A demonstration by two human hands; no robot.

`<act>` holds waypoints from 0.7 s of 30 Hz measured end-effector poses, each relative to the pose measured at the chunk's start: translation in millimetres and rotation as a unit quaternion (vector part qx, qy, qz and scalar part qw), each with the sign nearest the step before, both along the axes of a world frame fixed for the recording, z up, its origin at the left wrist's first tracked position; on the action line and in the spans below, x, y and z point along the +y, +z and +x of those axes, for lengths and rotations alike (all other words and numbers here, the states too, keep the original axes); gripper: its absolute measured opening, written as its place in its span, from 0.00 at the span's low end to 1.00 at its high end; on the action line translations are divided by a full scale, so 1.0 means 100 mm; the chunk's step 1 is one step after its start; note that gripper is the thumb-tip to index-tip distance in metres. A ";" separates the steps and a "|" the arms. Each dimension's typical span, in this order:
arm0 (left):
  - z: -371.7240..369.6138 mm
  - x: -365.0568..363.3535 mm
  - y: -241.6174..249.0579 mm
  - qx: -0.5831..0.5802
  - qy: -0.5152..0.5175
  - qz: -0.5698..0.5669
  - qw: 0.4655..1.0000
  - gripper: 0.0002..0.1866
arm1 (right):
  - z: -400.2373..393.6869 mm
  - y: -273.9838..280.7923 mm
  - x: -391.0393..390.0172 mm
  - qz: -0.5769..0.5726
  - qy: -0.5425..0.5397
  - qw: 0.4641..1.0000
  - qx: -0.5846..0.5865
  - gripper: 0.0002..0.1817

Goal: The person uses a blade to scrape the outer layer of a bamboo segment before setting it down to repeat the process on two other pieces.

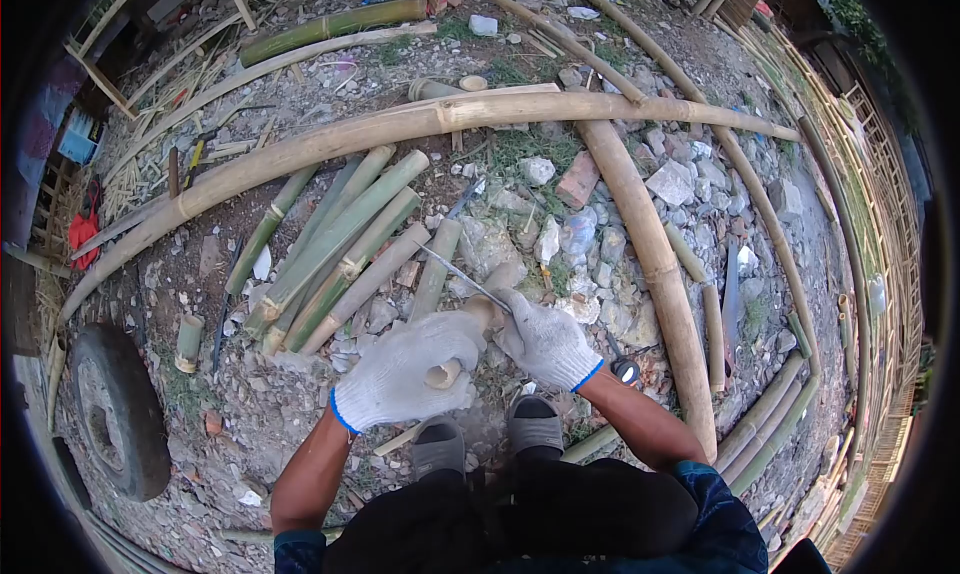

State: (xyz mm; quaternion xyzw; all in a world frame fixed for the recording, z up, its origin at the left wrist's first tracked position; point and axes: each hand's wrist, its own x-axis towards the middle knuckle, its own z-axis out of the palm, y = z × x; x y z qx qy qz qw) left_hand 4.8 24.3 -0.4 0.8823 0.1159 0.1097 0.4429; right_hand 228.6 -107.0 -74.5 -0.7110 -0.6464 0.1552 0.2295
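My left hand (408,372), in a white knit glove with a blue cuff, is closed around a short bamboo piece. A cut round end of this bamboo piece (443,375) shows between the fingers, and pale bamboo shows beyond the glove. My right hand (545,342), gloved the same way, is closed on a long thin metal blade (460,275) that points up and left across the bamboo. The blade's handle is hidden in the glove. Just beyond my hands, a green bamboo length (436,269) lies on the rubble.
Several cut bamboo lengths (345,244) lie to the left. A long bamboo pole (330,149) crosses ahead, and a thick one (650,244) runs down on the right. An old tyre (120,411) lies at left. Broken bricks and stones (670,184) cover the ground.
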 end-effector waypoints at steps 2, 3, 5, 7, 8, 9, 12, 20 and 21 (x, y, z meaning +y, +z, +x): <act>0.02 0.01 0.03 -0.002 0.005 0.004 1.000 0.15 | 0.02 0.00 0.01 -0.014 0.004 0.999 -0.029 0.28; 0.02 0.03 0.00 -0.006 0.004 0.007 1.000 0.15 | 0.02 0.03 0.02 -0.024 0.007 0.999 -0.042 0.28; -0.03 0.03 -0.09 -0.008 0.003 0.001 1.000 0.15 | -0.05 0.11 -0.01 0.001 0.011 1.000 -0.021 0.29; 0.00 0.03 -0.02 0.008 -0.007 -0.005 1.000 0.15 | -0.04 0.08 0.02 -0.024 0.007 0.999 -0.034 0.28; 0.02 0.04 0.02 0.014 -0.015 -0.006 1.000 0.15 | 0.01 -0.03 0.04 -0.062 -0.002 0.996 -0.057 0.27; 0.03 0.05 0.03 0.003 -0.018 -0.003 1.000 0.15 | 0.06 -0.05 0.07 -0.097 -0.012 0.992 -0.082 0.26; 0.01 0.02 -0.02 -0.018 -0.030 -0.009 0.999 0.15 | 0.12 -0.04 0.01 -0.078 -0.034 0.995 -0.060 0.26; 0.01 0.03 0.00 -0.007 0.005 0.017 1.000 0.18 | 0.11 -0.10 0.00 -0.111 -0.074 0.991 -0.020 0.28; -0.02 0.00 -0.01 -0.002 0.011 0.016 1.000 0.19 | 0.05 -0.08 -0.02 -0.077 -0.067 0.995 -0.010 0.28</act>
